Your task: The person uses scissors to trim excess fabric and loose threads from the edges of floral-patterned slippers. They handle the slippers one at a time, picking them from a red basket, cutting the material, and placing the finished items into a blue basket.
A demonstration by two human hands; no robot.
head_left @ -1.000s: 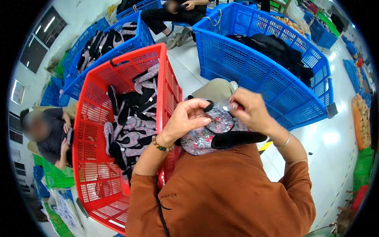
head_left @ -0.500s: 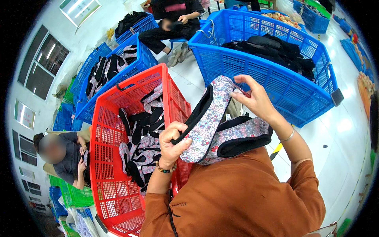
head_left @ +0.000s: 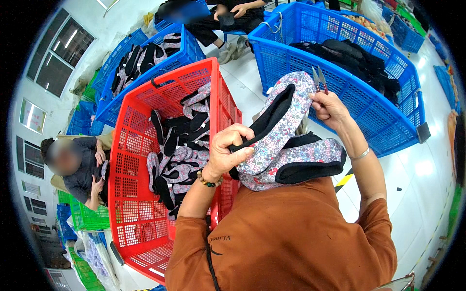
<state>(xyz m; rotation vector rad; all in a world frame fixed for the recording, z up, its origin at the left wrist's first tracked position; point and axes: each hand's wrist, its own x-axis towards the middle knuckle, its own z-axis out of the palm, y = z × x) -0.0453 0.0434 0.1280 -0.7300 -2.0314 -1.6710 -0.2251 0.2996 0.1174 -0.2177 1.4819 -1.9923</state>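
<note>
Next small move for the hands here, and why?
I'd probably angle the snips slightly away from the floral slipper before turning it. The right hand holds them with blades up and parted, right beside the slipper's far end, while the left hand grips its near end, so a turn could bring fabric against the blades.

This is a footwear workshop. Floral slippers (head_left: 182, 162) lie heaped in a red crate (head_left: 124, 186); a co-worker (head_left: 80, 165) sits beyond its left edge. The right hand (head_left: 331, 109) grips snips (head_left: 316, 77).
</note>
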